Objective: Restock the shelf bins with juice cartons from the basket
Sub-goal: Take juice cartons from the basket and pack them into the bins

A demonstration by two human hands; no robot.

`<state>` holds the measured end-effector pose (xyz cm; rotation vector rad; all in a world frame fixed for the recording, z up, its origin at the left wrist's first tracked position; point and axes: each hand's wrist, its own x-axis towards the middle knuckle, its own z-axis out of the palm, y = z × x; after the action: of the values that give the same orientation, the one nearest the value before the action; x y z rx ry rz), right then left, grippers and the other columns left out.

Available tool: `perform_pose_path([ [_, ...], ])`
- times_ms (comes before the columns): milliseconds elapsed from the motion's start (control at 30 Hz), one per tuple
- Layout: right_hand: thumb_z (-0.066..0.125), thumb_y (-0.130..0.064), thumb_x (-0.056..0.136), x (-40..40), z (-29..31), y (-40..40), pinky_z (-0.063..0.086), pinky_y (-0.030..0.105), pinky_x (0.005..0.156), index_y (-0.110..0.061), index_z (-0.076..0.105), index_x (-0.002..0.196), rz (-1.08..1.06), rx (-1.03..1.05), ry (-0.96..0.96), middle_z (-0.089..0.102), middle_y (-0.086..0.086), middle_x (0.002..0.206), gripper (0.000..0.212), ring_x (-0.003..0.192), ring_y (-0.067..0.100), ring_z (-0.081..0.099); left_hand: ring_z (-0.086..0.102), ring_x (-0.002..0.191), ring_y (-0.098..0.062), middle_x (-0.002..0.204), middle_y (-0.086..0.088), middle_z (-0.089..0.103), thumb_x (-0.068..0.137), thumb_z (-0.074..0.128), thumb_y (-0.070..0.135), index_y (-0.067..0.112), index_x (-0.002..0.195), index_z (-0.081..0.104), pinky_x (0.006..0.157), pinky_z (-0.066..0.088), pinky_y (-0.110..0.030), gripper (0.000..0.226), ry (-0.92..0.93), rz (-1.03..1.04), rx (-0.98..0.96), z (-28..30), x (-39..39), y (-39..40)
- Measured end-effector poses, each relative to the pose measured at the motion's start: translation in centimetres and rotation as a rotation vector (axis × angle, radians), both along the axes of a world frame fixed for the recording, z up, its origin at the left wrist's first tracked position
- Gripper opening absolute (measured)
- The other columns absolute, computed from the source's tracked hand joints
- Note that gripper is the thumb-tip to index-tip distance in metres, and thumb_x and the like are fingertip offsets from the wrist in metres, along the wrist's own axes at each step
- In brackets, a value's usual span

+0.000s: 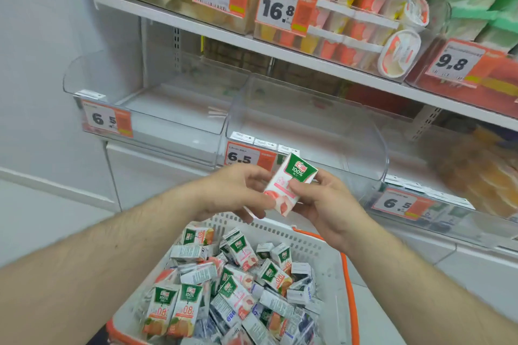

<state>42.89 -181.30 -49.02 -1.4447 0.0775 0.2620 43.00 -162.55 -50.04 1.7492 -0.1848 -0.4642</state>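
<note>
A pink and green peach juice carton (291, 180) is held tilted in front of the middle clear shelf bin (370, 145). My left hand (238, 190) pinches its lower left edge and my right hand (316, 199) grips its lower right side with the thumb on the front. Below them a white basket (328, 258) with orange handles holds several mixed juice cartons (232, 283). The left clear bin (84, 84) looks empty. In the right bin (476, 221) some cartons show dimly behind its front.
An upper shelf (280, 50) carries fruit cup packs (350, 8) and price tags reading 9.9, 16.8 and 9.8. Tags reading 6.5 hang on the bin fronts. A pale wall lies to the left. Orange bagged goods (482, 165) sit at the right.
</note>
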Motion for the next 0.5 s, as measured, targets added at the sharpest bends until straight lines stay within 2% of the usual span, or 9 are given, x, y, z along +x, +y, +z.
perform_pose_path([
  [67, 0.06, 0.007, 0.088, 0.4, -0.1, 1.2, 0.059, 0.036, 0.071, 0.001, 0.061, 0.112, -0.004, -0.023, -0.006, 0.074, 0.013, 0.09, 0.025, 0.079, 0.026, 0.071, 0.068, 0.073, -0.016, 0.103, -0.005, 0.072, 0.082, 0.071, -0.003, 0.014, 0.12, 0.062, 0.067, 0.056, -0.029, 0.042, -0.043, 0.024, 0.036, -0.2, 0.4, 0.8],
  [133, 0.06, 0.005, 0.088, 1.0, 0.2, 2.2, 0.055, 0.045, 0.086, -0.007, 0.063, 0.109, 0.006, -0.116, -0.057, 0.074, 0.009, 0.093, 0.025, 0.088, 0.027, 0.069, 0.068, 0.074, -0.016, 0.106, -0.007, 0.072, 0.083, 0.07, -0.007, 0.013, 0.119, 0.064, 0.074, 0.058, -0.031, 0.042, -0.057, 0.071, 0.003, -0.4, 1.0, 2.1],
  [167, 0.059, 0.005, 0.088, 1.3, 0.6, 2.7, 0.053, 0.048, 0.089, -0.011, 0.063, 0.11, 0.012, -0.154, -0.081, 0.073, 0.009, 0.096, 0.028, 0.089, 0.026, 0.067, 0.068, 0.076, -0.017, 0.109, -0.009, 0.072, 0.084, 0.068, -0.008, 0.014, 0.117, 0.065, 0.077, 0.059, -0.032, 0.04, -0.062, 0.088, -0.022, -0.3, 1.1, 2.9],
  [233, 0.057, 0.006, 0.089, 1.9, 1.3, 3.8, 0.056, 0.046, 0.081, -0.016, 0.06, 0.115, 0.057, -0.207, -0.101, 0.072, 0.01, 0.1, 0.034, 0.084, 0.024, 0.068, 0.067, 0.08, -0.018, 0.108, -0.009, 0.072, 0.086, 0.065, -0.009, 0.02, 0.108, 0.068, 0.082, 0.058, -0.034, 0.036, -0.081, 0.107, -0.047, -0.1, 1.3, 4.5],
  [300, 0.059, 0.008, 0.09, 2.4, 1.9, 5.4, 0.06, 0.039, 0.07, -0.013, 0.062, 0.119, 0.135, -0.32, -0.153, 0.073, 0.011, 0.101, 0.036, 0.078, 0.022, 0.07, 0.067, 0.08, -0.016, 0.099, -0.002, 0.073, 0.086, 0.064, -0.011, 0.026, 0.097, 0.068, 0.083, 0.058, -0.033, 0.039, -0.101, 0.138, -0.048, -0.1, 1.4, 6.0],
  [400, 0.062, 0.014, 0.083, 3.8, 2.6, 9.1, 0.061, 0.04, 0.075, -0.01, 0.062, 0.122, 0.163, -0.518, -0.292, 0.072, 0.01, 0.1, 0.046, 0.084, 0.024, 0.07, 0.066, 0.076, -0.014, 0.102, -0.005, 0.07, 0.086, 0.062, -0.014, 0.018, 0.105, 0.067, 0.077, 0.059, -0.027, 0.037, -0.109, 0.303, -0.111, -0.3, 2.3, 8.5],
  [500, 0.065, 0.01, 0.081, 5.6, 3.8, 13.2, 0.061, 0.043, 0.075, -0.019, 0.057, 0.123, 0.146, -0.564, -0.396, 0.072, 0.008, 0.101, 0.052, 0.084, 0.024, 0.073, 0.067, 0.076, -0.013, 0.116, -0.01, 0.067, 0.089, 0.058, -0.013, 0.014, 0.11, 0.063, 0.073, 0.059, -0.024, 0.035, -0.119, 0.511, -0.281, -0.2, 3.6, 11.1],
])
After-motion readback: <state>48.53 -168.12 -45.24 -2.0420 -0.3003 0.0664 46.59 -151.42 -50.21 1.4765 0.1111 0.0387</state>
